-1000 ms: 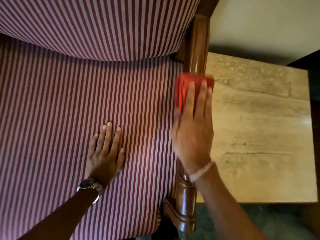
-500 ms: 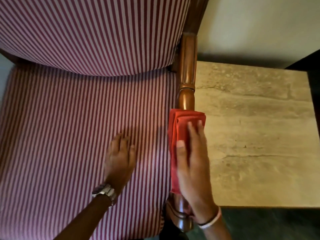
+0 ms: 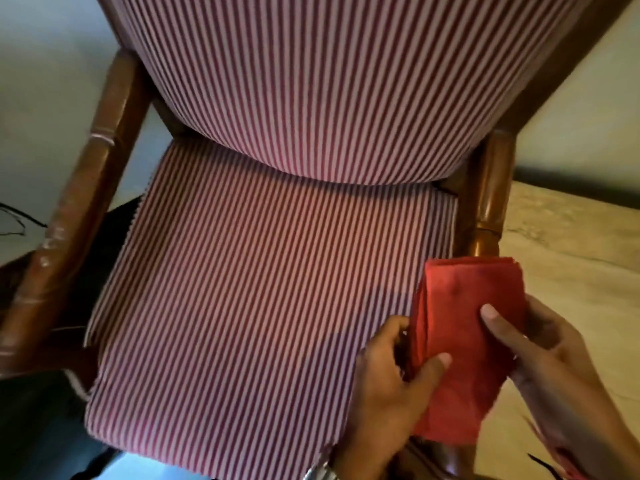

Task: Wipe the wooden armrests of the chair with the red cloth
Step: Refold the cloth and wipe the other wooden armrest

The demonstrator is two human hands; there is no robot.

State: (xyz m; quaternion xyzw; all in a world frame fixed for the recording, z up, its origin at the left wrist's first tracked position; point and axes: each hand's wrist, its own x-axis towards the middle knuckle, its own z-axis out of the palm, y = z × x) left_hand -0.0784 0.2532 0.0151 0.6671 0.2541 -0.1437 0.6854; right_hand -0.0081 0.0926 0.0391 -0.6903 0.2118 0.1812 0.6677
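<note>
Near the camera, the left hand (image 3: 384,386) and right hand (image 3: 540,355) both pinch the red cloth (image 3: 464,344), folded in thick layers, over the near end of the right armrest (image 3: 488,202). Further left stands the other wooden armrest (image 3: 86,178).

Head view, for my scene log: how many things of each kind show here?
Wooden armrests: 2 (left armrest, right armrest)
Red cloth: 1
Hands on the cloth: 2 (left hand, right hand)
Stone-topped side table: 1
Total: 6
</note>
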